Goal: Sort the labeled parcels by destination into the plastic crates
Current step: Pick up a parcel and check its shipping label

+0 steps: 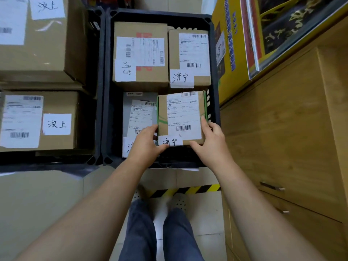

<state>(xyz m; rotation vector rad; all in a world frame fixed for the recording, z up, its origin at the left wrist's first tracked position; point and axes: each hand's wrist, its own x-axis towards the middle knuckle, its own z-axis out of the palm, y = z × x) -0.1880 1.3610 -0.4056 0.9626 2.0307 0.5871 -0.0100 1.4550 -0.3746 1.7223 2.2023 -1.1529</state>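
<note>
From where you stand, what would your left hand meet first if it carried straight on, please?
The left hand already touches the held parcel; straight ahead lies the white parcel, though depth is unclear.

Tight crate, open floor on the near side

Inside the dark plastic crate (214, 76), far half filled wall to wall by two brown cardboard parcels (140, 53) side by side; near right corner taken by a small green-taped cardboard parcel (181, 117), gripped by left hand (146, 143) and right hand (212, 140), jammed close to the right wall; near left held lower down by a flat white parcel (138, 113), with headroom above it and a dark gap along the left wall. Left side blocked by a second dark crate (98, 53) stacked with large cardboard boxes (39, 40). Right side hemmed by a wooden cabinet (282, 129) and a yellow printed carton (228, 53). Approach free over pale tiled floor (47, 200).
</note>
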